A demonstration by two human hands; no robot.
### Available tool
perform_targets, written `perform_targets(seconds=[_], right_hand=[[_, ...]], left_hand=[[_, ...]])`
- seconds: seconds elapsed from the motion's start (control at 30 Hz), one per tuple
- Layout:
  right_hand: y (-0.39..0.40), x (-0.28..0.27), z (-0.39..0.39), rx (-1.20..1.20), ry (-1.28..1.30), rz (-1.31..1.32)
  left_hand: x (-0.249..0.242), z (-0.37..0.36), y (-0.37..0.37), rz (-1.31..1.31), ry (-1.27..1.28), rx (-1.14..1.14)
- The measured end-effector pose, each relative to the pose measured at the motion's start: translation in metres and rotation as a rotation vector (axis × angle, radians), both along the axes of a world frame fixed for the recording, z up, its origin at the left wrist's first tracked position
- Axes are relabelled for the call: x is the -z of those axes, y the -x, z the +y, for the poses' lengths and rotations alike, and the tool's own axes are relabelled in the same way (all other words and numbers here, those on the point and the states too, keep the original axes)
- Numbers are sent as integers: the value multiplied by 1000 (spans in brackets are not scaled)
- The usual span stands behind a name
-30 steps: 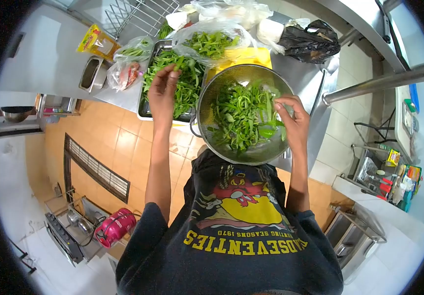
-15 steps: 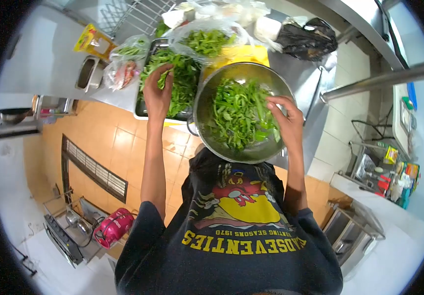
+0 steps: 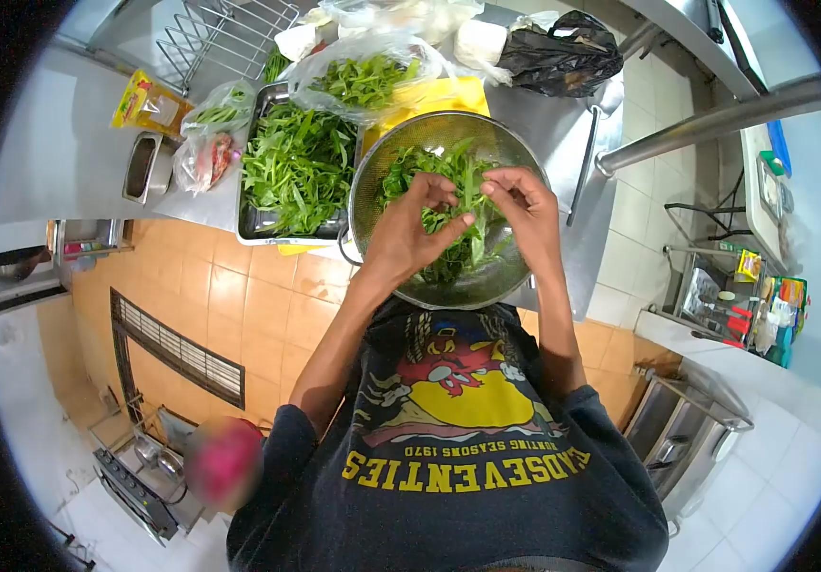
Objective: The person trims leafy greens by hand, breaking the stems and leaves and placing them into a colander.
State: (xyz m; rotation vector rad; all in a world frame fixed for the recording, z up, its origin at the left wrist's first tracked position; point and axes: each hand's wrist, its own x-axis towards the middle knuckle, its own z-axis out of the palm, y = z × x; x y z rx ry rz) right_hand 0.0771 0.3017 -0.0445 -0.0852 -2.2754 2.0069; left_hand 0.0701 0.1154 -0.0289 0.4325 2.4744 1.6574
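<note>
"What's in hand on your feed?"

"I judge we're picking over leafy greens, piece by piece. My right hand [image 3: 536, 224] is clamped at the fingertips on a sprig [image 3: 471, 181], above the metal colander [image 3: 369, 205]. My left hand [image 3: 399, 236] is right beside it, grip apart: thumb away from the curled fingers. I can't tell whether those fingers touch the stem."

"And the rest of the greens?"

"Loose greens [image 3: 401, 176] lie in the colander, partly hidden under my hands. More leaves [image 3: 296, 167] fill the tray [image 3: 256, 229] just to its left on the worktop [image 3: 572, 143], with an opened plastic bag [image 3: 434, 67] of greens beyond."

"What does the next move call for?"

"My read: a light pinch from the left on the stem while the right holds steady, both kept low over the colander so bits fall inside. Squeeze hard and the leaves could bruise."

"Anything different from the earlier frame?"

"Yes. Half a second ago my left hand was over the tray and my right near the colander's right side. Now they meet over its middle. The colander is in the same place beside the tray, though the whole view has shifted a little."
</note>
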Motion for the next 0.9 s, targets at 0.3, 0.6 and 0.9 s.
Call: perform_targets(seconds=[0.3,0.6,0.9], right_hand=[[1,3,0,13,118,-45],[4,3,-7,-19,235,-88],[4,1,-12,-43,267,-83]], left_hand=[[13,-12,6,-17,-116,-133],[-7,-1,-1,451,255,-21],[8,4,7,234,10,-16]])
